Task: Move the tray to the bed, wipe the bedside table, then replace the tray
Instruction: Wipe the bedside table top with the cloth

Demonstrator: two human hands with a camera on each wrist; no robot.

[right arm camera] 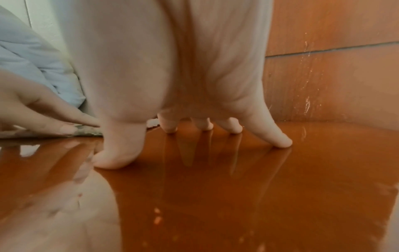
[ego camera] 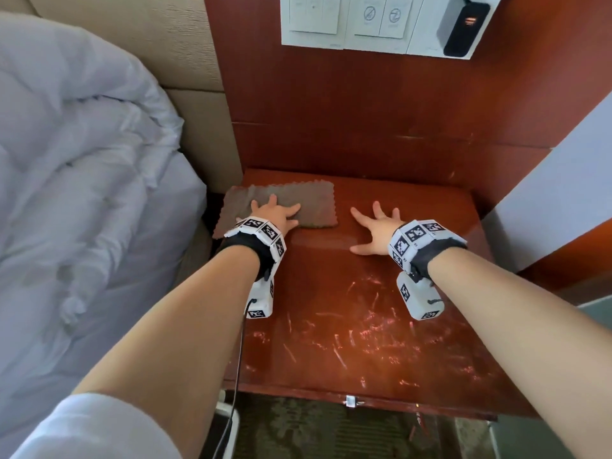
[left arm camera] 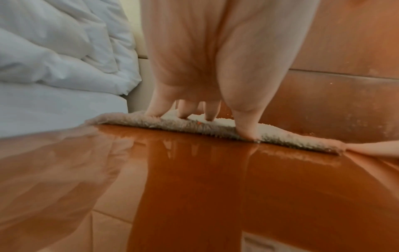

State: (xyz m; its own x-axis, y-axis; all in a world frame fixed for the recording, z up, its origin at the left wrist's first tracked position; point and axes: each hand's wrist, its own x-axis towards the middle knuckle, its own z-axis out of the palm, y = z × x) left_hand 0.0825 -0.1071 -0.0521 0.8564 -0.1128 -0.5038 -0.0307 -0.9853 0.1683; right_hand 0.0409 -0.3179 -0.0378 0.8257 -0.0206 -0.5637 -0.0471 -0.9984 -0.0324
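Left hand (ego camera: 277,214) flat, fingers spread, pressing the cloth (ego camera: 298,202) at the bedside table's (ego camera: 364,326) back-left corner, beside the bed (ego camera: 82,193). Right hand (ego camera: 376,226) splayed, fingertips (right arm camera: 280,143) on bare wood. Tray not visible.

The counter (ego camera: 364,293) was reddish-brown wood with a glossy, mirror-like finish that reflected the fingers, though its near part was scuffed with pale scratches. The wall panel (ego camera: 364,111) behind it was the same wood, shiny and marked in places. The cloth (ego camera: 311,203) was grey-brown, matt and fuzzy, with a scalloped edge. The duvet (ego camera: 82,144) was soft, matt white fabric, rumpled. The headboard (ego camera: 185,61) looked like beige woven textile.
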